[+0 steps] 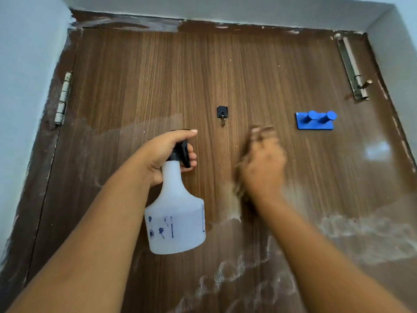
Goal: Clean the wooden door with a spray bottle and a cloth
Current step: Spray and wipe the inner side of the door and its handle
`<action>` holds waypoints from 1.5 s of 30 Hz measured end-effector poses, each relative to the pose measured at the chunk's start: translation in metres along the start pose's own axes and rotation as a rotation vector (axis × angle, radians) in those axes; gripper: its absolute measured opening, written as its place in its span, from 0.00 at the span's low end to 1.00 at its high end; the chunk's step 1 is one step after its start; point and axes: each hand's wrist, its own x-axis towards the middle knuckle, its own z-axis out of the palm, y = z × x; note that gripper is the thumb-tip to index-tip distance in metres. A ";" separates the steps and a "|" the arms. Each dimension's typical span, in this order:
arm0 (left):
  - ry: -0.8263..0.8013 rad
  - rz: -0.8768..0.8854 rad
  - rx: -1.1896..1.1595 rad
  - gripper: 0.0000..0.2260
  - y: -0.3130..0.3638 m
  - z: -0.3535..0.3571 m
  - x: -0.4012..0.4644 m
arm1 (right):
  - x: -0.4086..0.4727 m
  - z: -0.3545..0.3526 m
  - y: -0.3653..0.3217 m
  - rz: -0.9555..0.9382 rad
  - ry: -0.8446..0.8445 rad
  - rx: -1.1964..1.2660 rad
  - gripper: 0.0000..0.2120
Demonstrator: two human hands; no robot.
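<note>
two bare arms reach up from the bottom of the view toward a big wooden door (158,75). low down on the door, near the arms, there are white smeary streaks (248,267) and foggy patches on the brown wood.

the left hand (168,152) holds a spray bottle (176,222). its fingers curl around the black top part and the thin neck, and the thumb lies along the top. the bottle is white and see-through, with small blue marks on its side. its fat round body hangs below the hand, in front of the door.

the right hand (262,163) is to the right of the bottle, close against the door. it is very blurry. there seems to be something brownish under the palm that could be a cloth, but it is too smeared to be sure. the fingers look bent, and you cannot tell if they grip anything.

a bit higher up, between the two hands, a small black hook (222,114) is stuck on the door. to the right of it is a blue rack with two round pegs (314,120).

further up, a metal hinge (63,98) sits on the left edge of the door. a long metal bolt (352,68) sits on the right edge. pale walls (27,64) stand around the door frame, and the frame has white paint smudges at the top.
</note>
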 end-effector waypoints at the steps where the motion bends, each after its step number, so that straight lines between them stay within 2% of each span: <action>1: -0.008 -0.003 -0.036 0.14 0.001 -0.001 -0.002 | -0.015 0.003 -0.022 -0.151 -0.063 0.046 0.21; 4: 0.016 -0.029 -0.047 0.15 0.005 -0.002 -0.009 | -0.042 0.005 -0.051 -0.789 -0.268 0.046 0.22; 5: 0.024 -0.029 -0.034 0.15 0.006 -0.003 -0.011 | -0.033 0.002 -0.043 -0.892 -0.306 0.002 0.26; 6: 0.037 -0.022 -0.013 0.15 0.007 -0.004 -0.014 | -0.020 -0.001 -0.032 -0.870 -0.317 -0.013 0.29; 7: 0.051 -0.016 0.012 0.15 0.008 -0.005 -0.017 | -0.008 -0.003 -0.019 -0.740 -0.307 -0.024 0.30; 10: 0.114 -0.024 0.059 0.13 0.009 -0.010 -0.028 | 0.020 -0.013 0.021 -0.051 -0.116 -0.004 0.27; 11: 0.145 -0.020 0.060 0.12 0.008 -0.013 -0.030 | 0.021 -0.015 0.025 0.094 -0.046 -0.004 0.27; 12: 0.167 -0.012 0.058 0.10 0.006 -0.014 -0.033 | 0.017 -0.015 0.025 0.158 -0.016 -0.010 0.27; 16: 0.260 0.039 0.180 0.07 0.008 -0.021 -0.044 | -0.008 -0.002 0.016 -0.003 -0.060 -0.036 0.28; 20: 0.344 0.060 0.236 0.21 0.023 -0.030 -0.057 | -0.005 -0.004 0.024 -0.041 -0.055 -0.029 0.28; 21: 0.372 0.071 0.255 0.21 0.025 -0.032 -0.060 | -0.005 -0.005 0.024 -0.044 -0.057 -0.017 0.27; 25: 0.429 0.104 0.323 0.15 0.027 -0.028 -0.070 | -0.013 -0.006 0.004 0.055 -0.054 0.042 0.27; 27: 0.434 0.098 0.346 0.15 0.029 -0.026 -0.075 | -0.023 -0.004 -0.023 0.018 -0.086 0.060 0.29; 31: 0.461 0.050 0.297 0.17 0.037 -0.030 -0.084 | -0.049 0.011 -0.083 -0.374 -0.155 0.040 0.30; 33: 0.486 0.052 0.277 0.17 0.037 -0.033 -0.084 | -0.058 0.019 -0.104 -0.573 -0.237 0.086 0.29; 36: 0.473 0.041 0.325 0.17 0.036 -0.036 -0.081 | -0.058 0.027 -0.119 -1.017 -0.384 0.130 0.27; 37: 0.472 0.048 0.343 0.16 0.037 -0.038 -0.081 | -0.047 0.028 -0.119 -1.059 -0.409 0.145 0.26; 39: 0.496 0.080 0.358 0.15 0.039 -0.046 -0.079 | -0.013 0.030 -0.118 -0.954 -0.332 0.142 0.27; 42: 0.492 0.053 0.476 0.17 0.036 -0.062 -0.080 | 0.053 0.031 -0.111 -0.613 -0.188 0.046 0.34; 45: 0.502 0.026 0.548 0.19 0.024 -0.079 -0.083 | 0.094 0.037 -0.111 -0.483 -0.151 -0.069 0.34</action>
